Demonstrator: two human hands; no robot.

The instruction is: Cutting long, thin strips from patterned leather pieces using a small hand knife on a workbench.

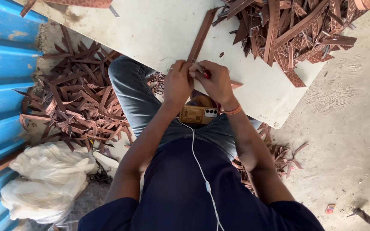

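Trimming the near end of a long brown strip (201, 36) on the white tabletop (150, 30): my left hand (177, 84) pins it, my right hand (214, 81) grips a small red-handled tool (206, 74), hands touching. Next, I judge, a steady cut. Cut pieces (296, 30) heap beyond; offcuts (76, 100) litter the concrete floor (347, 107) beside blue corrugated sheeting (1, 64).

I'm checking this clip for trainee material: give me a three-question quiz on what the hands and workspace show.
1. True or false: both hands, left hand and right hand, meet at the near end of the long brown strip.
2. Where is the phone? A on the white board; B on the lap; C on the floor.
3. Fill in: the blue corrugated sheet is on the person's ____ side.

Key: 1 true; 2 B; 3 left.
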